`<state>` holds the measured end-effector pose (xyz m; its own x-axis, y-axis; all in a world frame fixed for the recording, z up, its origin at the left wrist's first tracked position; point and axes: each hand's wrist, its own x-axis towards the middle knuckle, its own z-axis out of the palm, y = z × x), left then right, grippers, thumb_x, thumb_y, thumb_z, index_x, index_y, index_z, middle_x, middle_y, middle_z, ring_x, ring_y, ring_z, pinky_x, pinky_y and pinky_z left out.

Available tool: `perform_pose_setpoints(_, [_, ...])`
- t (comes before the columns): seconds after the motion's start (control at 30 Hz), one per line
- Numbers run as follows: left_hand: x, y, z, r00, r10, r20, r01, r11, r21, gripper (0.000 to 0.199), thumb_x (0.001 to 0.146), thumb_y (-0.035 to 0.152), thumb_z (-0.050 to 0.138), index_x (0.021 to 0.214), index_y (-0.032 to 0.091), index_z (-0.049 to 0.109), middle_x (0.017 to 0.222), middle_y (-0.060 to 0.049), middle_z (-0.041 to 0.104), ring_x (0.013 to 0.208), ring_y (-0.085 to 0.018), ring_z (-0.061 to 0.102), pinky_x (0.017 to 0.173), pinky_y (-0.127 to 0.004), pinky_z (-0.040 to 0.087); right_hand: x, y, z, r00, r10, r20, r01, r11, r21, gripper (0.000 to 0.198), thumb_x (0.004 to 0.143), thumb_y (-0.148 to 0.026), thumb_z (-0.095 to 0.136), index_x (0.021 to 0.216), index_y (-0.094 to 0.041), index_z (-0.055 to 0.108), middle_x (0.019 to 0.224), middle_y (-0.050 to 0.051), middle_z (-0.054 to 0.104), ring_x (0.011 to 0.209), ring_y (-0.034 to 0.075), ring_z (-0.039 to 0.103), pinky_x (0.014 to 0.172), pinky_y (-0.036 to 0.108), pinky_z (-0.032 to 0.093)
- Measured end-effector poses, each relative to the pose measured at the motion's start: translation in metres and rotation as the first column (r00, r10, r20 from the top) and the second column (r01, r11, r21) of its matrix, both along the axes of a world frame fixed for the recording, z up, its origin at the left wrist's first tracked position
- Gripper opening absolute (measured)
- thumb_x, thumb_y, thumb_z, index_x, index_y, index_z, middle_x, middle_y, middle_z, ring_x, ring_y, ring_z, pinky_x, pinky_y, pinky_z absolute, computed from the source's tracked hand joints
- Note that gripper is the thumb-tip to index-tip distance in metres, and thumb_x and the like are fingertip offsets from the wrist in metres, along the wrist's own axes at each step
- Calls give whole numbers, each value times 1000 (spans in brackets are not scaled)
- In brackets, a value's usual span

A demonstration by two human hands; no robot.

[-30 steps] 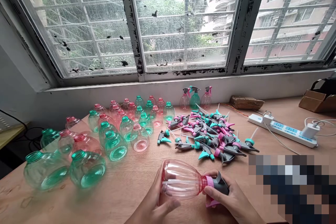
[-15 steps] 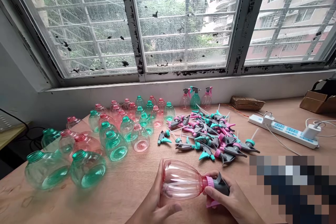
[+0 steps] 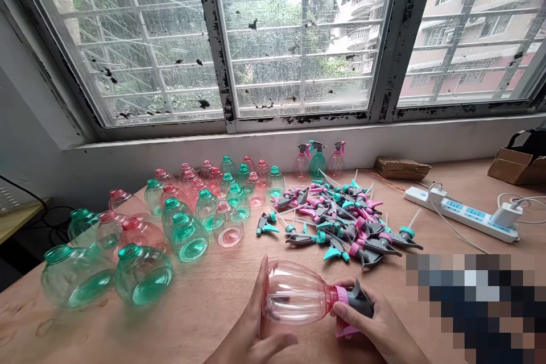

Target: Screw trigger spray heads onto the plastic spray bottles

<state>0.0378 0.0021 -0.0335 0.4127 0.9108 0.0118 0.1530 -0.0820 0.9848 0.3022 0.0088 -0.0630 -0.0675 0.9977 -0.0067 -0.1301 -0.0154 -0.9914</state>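
A clear pink spray bottle (image 3: 296, 293) lies sideways in the air just above the near table, its base to the left. My right hand (image 3: 367, 318) is closed round its grey spray head (image 3: 360, 300) and pink collar (image 3: 342, 294), with a pink trigger below. At the base is my left hand (image 3: 256, 318), fingers straight up along it and thumb apart from the bottle; it seems to touch the base without wrapping round it. Beyond the hands is a pile of loose spray heads (image 3: 341, 210) in grey, pink and teal.
Several headless green bottles (image 3: 143, 276) and pink bottles (image 3: 229, 224) stand on the left. Three bottles with heads (image 3: 318, 159) stand by the wall. A white power strip (image 3: 460, 213), a brown package (image 3: 401, 167) and a cardboard box (image 3: 516, 162) are on the right.
Hardly anything differs. My hands and the spray bottle keep almost the same pose, with only a tiny shift.
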Motion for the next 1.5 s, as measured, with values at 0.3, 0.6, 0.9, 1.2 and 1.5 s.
perform_pose_setpoints(0.3, [-2, 2, -4, 1000, -18, 20, 17, 999, 37, 100, 88, 50, 70, 160, 30, 4, 170, -7, 15, 151, -32, 24, 125, -42, 19, 0, -1, 3, 1000, 12, -6, -12, 1000, -8, 39, 74, -45, 84, 94, -15, 70, 60, -1, 73, 53, 16, 64, 53, 26, 50])
perform_pose_setpoints(0.6, [0, 2, -7, 998, -21, 60, 18, 999, 41, 108, 86, 48, 73, 157, 40, -8, 167, -6, 17, 127, -28, 51, 114, -40, 34, -1, 0, -1, 999, 19, -27, -19, 1000, -15, 41, 73, -46, 84, 95, -15, 69, 59, 0, 74, 52, 18, 67, 53, 29, 51])
perform_pose_setpoints(0.9, [0, 0, 1, 1000, -11, 26, 10, 1000, 30, 101, 87, 47, 73, 160, 34, 4, 163, -9, 31, 140, -30, 40, 119, -39, 28, -2, 0, 2, 1000, -3, -10, 3, 1000, -12, 42, 73, -49, 84, 93, -15, 70, 58, 0, 74, 52, 19, 66, 53, 30, 52])
perform_pose_setpoints(1.2, [2, 0, -1, 999, -3, 50, 3, 1000, 4, 112, 84, 47, 76, 159, 33, -7, 167, -7, 22, 135, -30, 46, 120, -40, 28, -1, -1, 2, 999, 11, -32, -13, 999, -34, 42, 73, -47, 84, 95, -15, 69, 61, 0, 74, 55, 19, 67, 56, 32, 53])
perform_pose_setpoints(1.5, [0, -2, 2, 1000, -1, -19, 2, 999, 38, 100, 89, 44, 71, 159, 34, 1, 167, -7, 24, 145, -32, 34, 125, -46, 17, -1, -2, 4, 998, 11, -56, -13, 999, -41, 42, 73, -47, 85, 95, -16, 69, 60, 0, 74, 54, 19, 67, 55, 30, 53])
